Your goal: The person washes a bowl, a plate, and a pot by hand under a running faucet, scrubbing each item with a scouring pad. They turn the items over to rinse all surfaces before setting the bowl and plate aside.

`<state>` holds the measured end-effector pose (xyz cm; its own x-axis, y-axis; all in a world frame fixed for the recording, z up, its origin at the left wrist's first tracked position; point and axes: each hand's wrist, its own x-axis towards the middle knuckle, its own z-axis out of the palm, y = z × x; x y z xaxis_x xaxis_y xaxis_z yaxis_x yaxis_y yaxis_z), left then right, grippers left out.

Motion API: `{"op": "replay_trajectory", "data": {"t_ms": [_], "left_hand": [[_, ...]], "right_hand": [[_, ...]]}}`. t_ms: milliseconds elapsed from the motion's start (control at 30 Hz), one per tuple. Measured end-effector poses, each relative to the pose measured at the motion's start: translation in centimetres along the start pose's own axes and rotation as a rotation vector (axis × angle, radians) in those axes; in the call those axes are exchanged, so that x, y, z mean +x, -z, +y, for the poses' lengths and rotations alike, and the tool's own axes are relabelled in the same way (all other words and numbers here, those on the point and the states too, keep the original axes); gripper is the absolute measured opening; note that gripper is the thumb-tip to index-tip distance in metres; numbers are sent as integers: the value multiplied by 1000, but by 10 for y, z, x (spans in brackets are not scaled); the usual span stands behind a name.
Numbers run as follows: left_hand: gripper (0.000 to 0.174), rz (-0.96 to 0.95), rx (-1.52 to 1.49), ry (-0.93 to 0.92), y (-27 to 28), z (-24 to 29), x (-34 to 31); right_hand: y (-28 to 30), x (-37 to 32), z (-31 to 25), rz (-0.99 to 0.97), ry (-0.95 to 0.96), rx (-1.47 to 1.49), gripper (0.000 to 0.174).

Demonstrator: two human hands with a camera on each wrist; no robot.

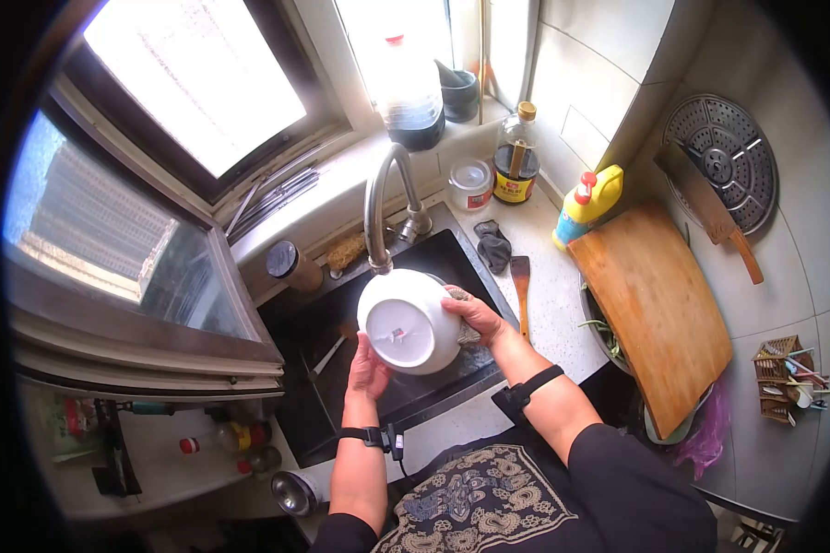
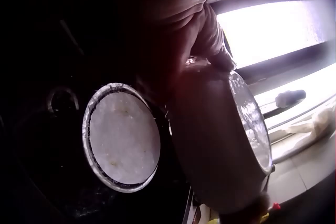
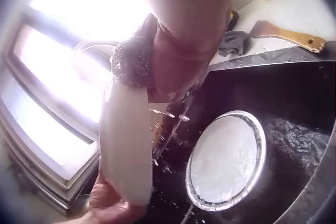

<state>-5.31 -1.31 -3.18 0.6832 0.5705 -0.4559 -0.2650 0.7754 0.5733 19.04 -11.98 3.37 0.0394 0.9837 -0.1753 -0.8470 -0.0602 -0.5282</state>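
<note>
A white bowl (image 1: pixel 399 323) is tipped over the sink below the faucet, its round base facing up. My left hand (image 1: pixel 369 370) grips its lower left side, thumb along the outside. At the bowl's right side, my right hand (image 1: pixel 473 315) holds a dark, mesh-like scouring pad (image 3: pixel 132 58) against the rim. Wet shine shows on the bowl's inner wall in the left wrist view, and water drops fly beside it in the right wrist view. Under the bowl, a round white dish (image 3: pixel 226 163) with a pale rim lies in the black sink (image 1: pixel 290 387).
The curved faucet (image 1: pixel 375 212) stands right behind the bowl. A wooden spatula (image 1: pixel 521 295) and a dark cloth (image 1: pixel 493 246) lie on the right counter. A large cutting board (image 1: pixel 655 304) leans farther right. An open window sash (image 1: pixel 148 240) juts in at left.
</note>
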Motion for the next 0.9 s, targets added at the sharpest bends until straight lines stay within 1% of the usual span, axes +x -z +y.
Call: {"op": "replay_trajectory", "data": {"t_ms": [33, 67, 167, 200, 300, 333, 367, 433, 500, 533, 567, 633, 667, 733, 767, 800, 833, 867, 900], "left_hand": [[67, -36, -82, -39, 2, -5, -1], [65, -81, -171, -53, -1, -7, -6], [62, -146, -140, -292, -30, -7, -22], [60, -150, -196, -313, -43, -2, -28], [58, -109, -89, -343, -51, 4, -35], [55, -69, -31, -344, -53, 6, -36], [52, -27, 25, -343, -54, 7, -36], [47, 31, 142, -326, -54, 6, -34], [42, 63, 262, -299, -53, 3, -24], [39, 68, 261, -300, -56, 4, -22], [39, 57, 197, -289, -53, 5, -20], [38, 32, 71, -268, -52, 13, -17], [38, -56, 78, -237, -62, 19, -24], [36, -56, 190, -334, -51, 10, -25], [36, -56, 247, -382, -49, 7, -27], [38, 8, 347, -340, -48, 6, -29], [38, 21, 312, -370, -51, 5, -34], [39, 32, 277, -401, -54, 5, -38], [40, 41, 241, -434, -56, 6, -41]], "right_hand": [[3, -1, 3, -3, -6, 74, 31], [14, 3, 8, 32, -4, 75, 32], [36, 13, 20, 147, -12, 92, 31], [39, 18, 24, 366, -9, -26, 27], [52, 41, 35, 840, 276, -604, 24], [53, 46, 35, 869, 403, -747, 26], [36, 47, 26, 846, 417, -941, 27], [-1, 51, 27, 649, 488, -1143, 23], [-10, 67, 62, 407, 696, -1178, 18], [-26, 62, 69, 303, 742, -1186, 16], [-45, 51, 72, 197, 787, -1190, 14], [-67, 29, 82, -119, 821, -1361, 13], [-65, 30, 81, -95, 817, -1376, 13], [-56, 35, 82, -48, 802, -1398, 13], [-47, 48, 80, 79, 860, -1348, 14], [-33, 64, 70, 169, 914, -1310, 19], [-16, 73, 67, 302, 779, -1142, 23], [-2, 74, 57, 397, 618, -1234, 24], [12, 74, 54, 466, 515, -1147, 24]]}}
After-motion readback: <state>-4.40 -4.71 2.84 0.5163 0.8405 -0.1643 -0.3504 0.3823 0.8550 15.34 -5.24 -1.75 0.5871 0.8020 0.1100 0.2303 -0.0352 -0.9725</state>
